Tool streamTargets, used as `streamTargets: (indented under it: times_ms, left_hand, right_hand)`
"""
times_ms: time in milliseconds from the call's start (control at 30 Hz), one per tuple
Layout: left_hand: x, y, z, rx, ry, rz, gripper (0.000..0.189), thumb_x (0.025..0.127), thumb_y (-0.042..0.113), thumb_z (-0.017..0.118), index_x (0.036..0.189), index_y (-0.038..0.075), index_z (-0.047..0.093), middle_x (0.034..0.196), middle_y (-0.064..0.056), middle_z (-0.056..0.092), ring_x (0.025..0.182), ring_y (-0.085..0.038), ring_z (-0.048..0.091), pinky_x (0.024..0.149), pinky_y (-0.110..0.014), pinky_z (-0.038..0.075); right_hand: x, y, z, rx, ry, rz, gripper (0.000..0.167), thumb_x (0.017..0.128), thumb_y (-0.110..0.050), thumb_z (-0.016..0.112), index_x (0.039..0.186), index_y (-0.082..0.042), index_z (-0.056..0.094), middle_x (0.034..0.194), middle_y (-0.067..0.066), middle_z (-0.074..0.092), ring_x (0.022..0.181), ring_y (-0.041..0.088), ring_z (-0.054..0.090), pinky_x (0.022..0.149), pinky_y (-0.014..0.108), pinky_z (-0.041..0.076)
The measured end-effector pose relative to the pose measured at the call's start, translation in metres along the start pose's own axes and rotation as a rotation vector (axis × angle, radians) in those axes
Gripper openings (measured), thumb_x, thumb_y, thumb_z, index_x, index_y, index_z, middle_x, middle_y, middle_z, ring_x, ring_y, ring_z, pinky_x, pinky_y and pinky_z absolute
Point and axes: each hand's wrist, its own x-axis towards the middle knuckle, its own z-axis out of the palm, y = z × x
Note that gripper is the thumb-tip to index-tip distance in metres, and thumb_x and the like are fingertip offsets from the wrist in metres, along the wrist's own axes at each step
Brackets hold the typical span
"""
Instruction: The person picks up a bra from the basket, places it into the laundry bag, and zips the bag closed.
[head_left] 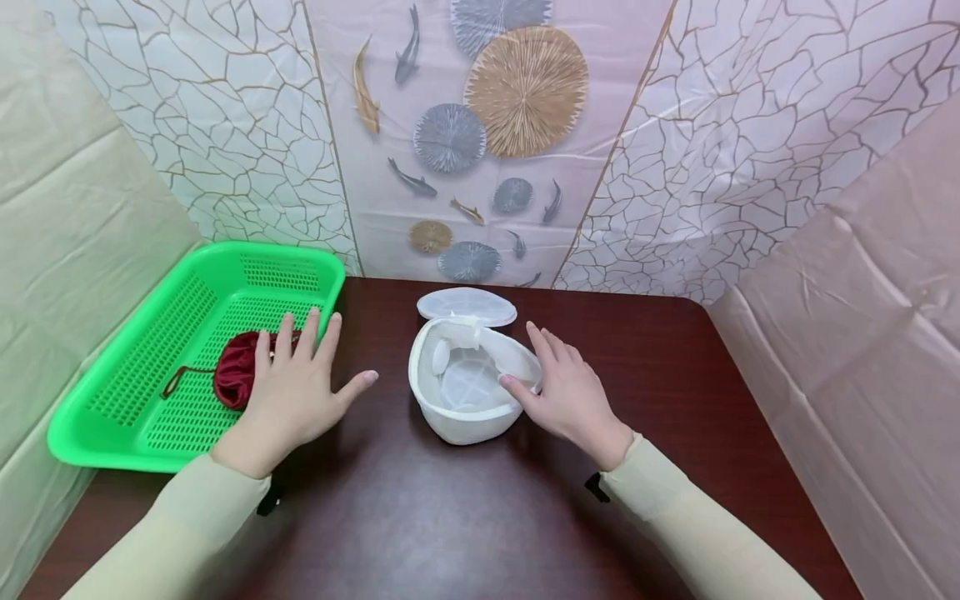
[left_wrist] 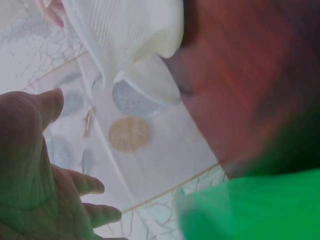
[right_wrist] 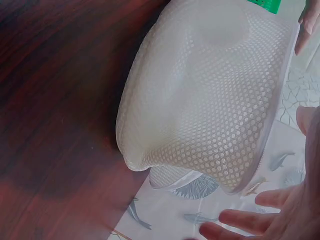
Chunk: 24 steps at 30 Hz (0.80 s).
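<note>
Flanking the white mesh bag [head_left: 467, 423], the right hand [head_left: 567, 392] hovers beside it, the left hand [head_left: 294, 392] farther away. Extended fingers [head_left: 328, 340] grasp nothing.

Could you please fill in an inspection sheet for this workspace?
Surface: dark reddish-brown table.
Job's things: white mesh bag, lid folded back; green basket holding a dark red pouch with a drawstring.
Clutter: nothing seen.
Hands: left hand, fingers spread, partly hiding the pouch in the head view; right hand beside the bag; neither holds anything.
Cables: nothing seen.
Surroundings: fish-print backdrop; beige cloth on both sides.
</note>
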Motion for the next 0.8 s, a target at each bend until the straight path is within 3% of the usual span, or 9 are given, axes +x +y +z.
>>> streamTargets:
  times_ms: [300,400,600,800]
  left_hand:
    - [0.003,-0.013,-0.019,-0.007,-0.017,-0.007,0.097,0.088,0.076,0.033,0.156,0.011,0.009,0.157,-0.024,0.01,0.141,-0.051,-0.004,0.106,-0.067,-0.006]
    - [0.005,-0.021,-0.022,-0.006,-0.016,-0.016,0.098,0.087,0.077,0.033,0.156,0.011,0.009,0.157,-0.024,0.01,0.14,-0.051,-0.003,0.105,-0.068,-0.005]
    - [0.01,-0.038,-0.024,-0.032,-0.03,-0.044,0.099,0.087,0.077,0.034,0.156,0.012,0.007,0.157,-0.025,0.009,0.139,-0.054,-0.001,0.104,-0.07,-0.002]
    - [0.014,-0.055,-0.031,-0.054,-0.09,-0.076,0.099,0.087,0.076,0.037,0.155,0.009,0.012,0.154,-0.029,0.015,0.135,-0.059,0.008,0.102,-0.072,0.005]
  right_hand:
    - [0.002,0.005,-0.002,0.213,-0.035,0.209,0.095,0.082,-0.077,0.048,0.148,-0.01,0.034,0.112,0.013,0.059,0.095,0.028,0.059,0.082,0.046,0.047]
    - [0.004,0.006,-0.004,0.296,-0.068,0.279,0.089,0.082,-0.075,0.05,0.138,-0.006,0.044,0.103,0.009,0.06,0.089,0.024,0.058,0.08,0.041,0.046]
    - [0.006,0.012,-0.004,0.423,-0.131,0.375,0.07,0.082,-0.072,0.054,0.104,-0.006,0.06,0.087,0.005,0.063,0.077,0.019,0.059,0.073,0.035,0.046]
    - [0.007,0.019,-0.002,0.537,-0.21,0.423,0.068,0.083,-0.07,0.056,0.098,-0.004,0.064,0.081,0.01,0.069,0.071,0.02,0.068,0.069,0.032,0.049]
